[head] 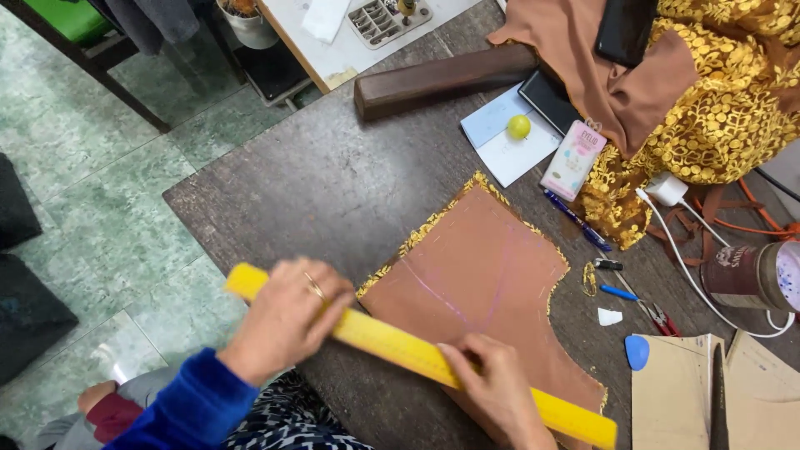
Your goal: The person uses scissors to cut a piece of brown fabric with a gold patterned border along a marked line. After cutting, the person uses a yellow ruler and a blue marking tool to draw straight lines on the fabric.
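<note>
Left hand [287, 317] presses flat on the yellow ruler [417, 357] near its left end, lower centre of frame. Right hand [498, 387] sits fingers down on the ruler's middle, over the brown cloth piece [492, 275]; whether it grips anything, cannot tell. Hands well apart. Cloth lies on the dark table [333, 179], gold-trimmed. Right of it: blue chalk [637, 352], pens [575, 218], gold lace fabric [717, 108] upper right.
</note>
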